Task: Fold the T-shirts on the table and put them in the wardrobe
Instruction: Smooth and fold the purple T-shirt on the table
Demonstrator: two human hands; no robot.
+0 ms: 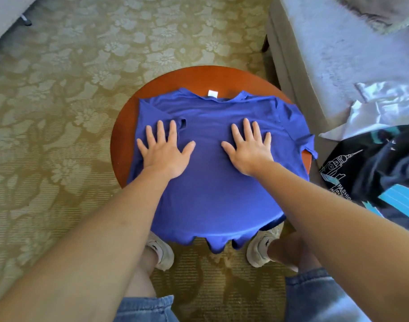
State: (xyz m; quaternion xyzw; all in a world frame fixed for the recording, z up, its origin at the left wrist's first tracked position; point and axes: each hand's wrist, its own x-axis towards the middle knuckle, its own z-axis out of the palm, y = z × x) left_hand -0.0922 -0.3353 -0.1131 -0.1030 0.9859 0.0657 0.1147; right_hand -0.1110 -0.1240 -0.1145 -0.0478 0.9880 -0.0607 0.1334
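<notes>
Blue cloth lies under both palms: the left hand (164, 151) and right hand (249, 148) press flat, fingers spread, on the blue T-shirt (212, 187) draped over the round wooden table (189, 79). At three o'clock, dark printed garments (375, 173) lie beside a grey sofa (326, 54).

The black garment (361, 163) at the right carries the white word "FASHION" beneath a line drawing of towers. Smaller lines under it are perhaps words, too blurred to read.
</notes>
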